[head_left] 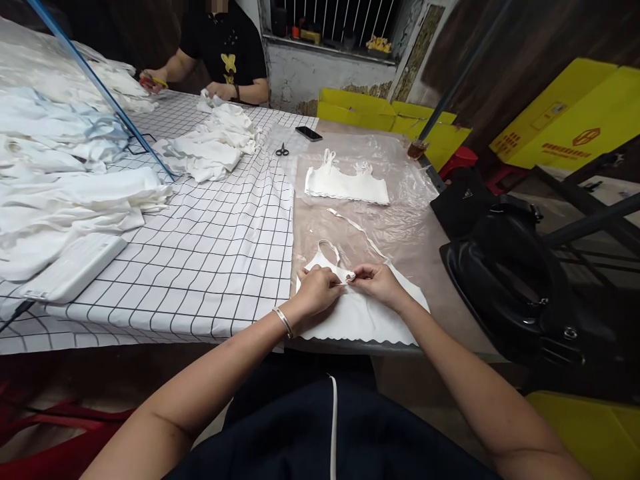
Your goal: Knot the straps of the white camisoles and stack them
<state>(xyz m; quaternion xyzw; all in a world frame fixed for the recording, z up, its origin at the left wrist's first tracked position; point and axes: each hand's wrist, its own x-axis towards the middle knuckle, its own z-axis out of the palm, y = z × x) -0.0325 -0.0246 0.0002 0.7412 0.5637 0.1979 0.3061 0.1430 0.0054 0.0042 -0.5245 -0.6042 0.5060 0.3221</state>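
small white cloth top (pixel 360 313): matt, soft | clear plastic sheet (pixel 400 227): glossy (creased) | black-gridded white tablecloth (pixel 220 247): smooth | thin metal bangle (pixel 283 321): shiny

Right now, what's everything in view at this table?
near crop top: one, white, table's near edge
far crop top: one, white, farther back on the plastic
loose strap: one, white, between the tops
plastic sheet: one, clear, under both tops
scissors: one, black, on checked cloth
phone: one, black, right of the scissors
checked cloth: one, white with black grid, left
garment heaps: several, white, on the cloth
handbag: one, black, right
boxes: several, yellow, back right
co-worker: one, black shirt, far end
left hand: one, pinching near crop top's strap
right hand: one, pinching there too
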